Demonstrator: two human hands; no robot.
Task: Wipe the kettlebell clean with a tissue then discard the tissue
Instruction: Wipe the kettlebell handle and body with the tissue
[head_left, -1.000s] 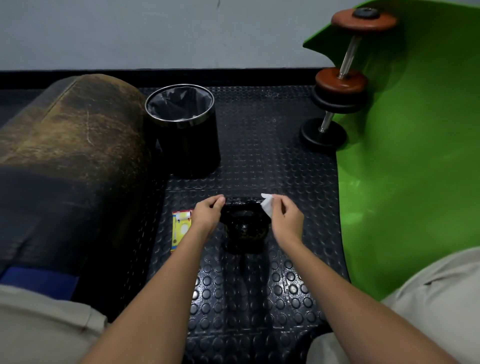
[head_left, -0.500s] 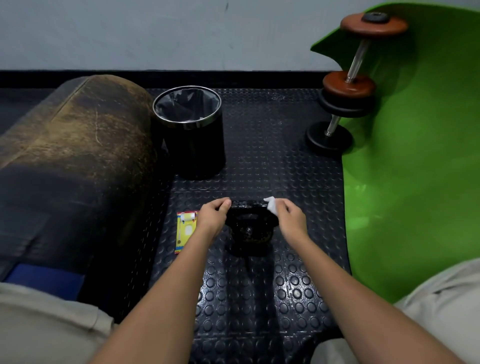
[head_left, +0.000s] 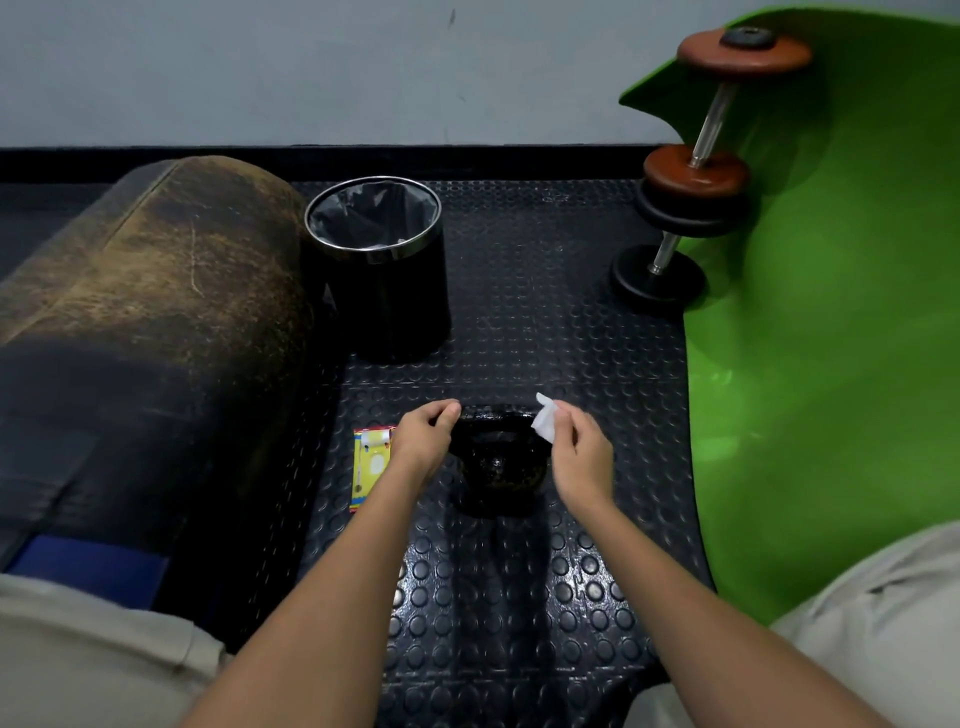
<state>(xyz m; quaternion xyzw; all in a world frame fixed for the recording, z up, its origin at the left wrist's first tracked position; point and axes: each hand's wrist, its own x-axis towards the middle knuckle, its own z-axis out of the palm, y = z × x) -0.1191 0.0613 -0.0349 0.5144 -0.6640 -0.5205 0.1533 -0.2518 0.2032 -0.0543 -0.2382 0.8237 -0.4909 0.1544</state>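
A black kettlebell (head_left: 501, 467) stands on the studded black floor mat between my two hands. My left hand (head_left: 423, 441) grips the left end of its handle with curled fingers. My right hand (head_left: 579, 457) pinches a small white tissue (head_left: 545, 423) against the right end of the handle. A black waste bin (head_left: 382, 270) with a chrome rim and a dark liner stands behind the kettlebell, to the back left. A yellow tissue packet (head_left: 370, 465) lies flat on the mat just left of my left wrist.
A worn brown and black bolster (head_left: 145, 322) runs along the left side. A green mat (head_left: 831, 332) curves up on the right, with a dumbbell (head_left: 696, 176) leaning on it at the back right. My knees show at both bottom corners.
My right hand has lifted the tissue slightly higher along the right end of the handle. My left hand keeps its grip on the handle. The view has shifted a little.
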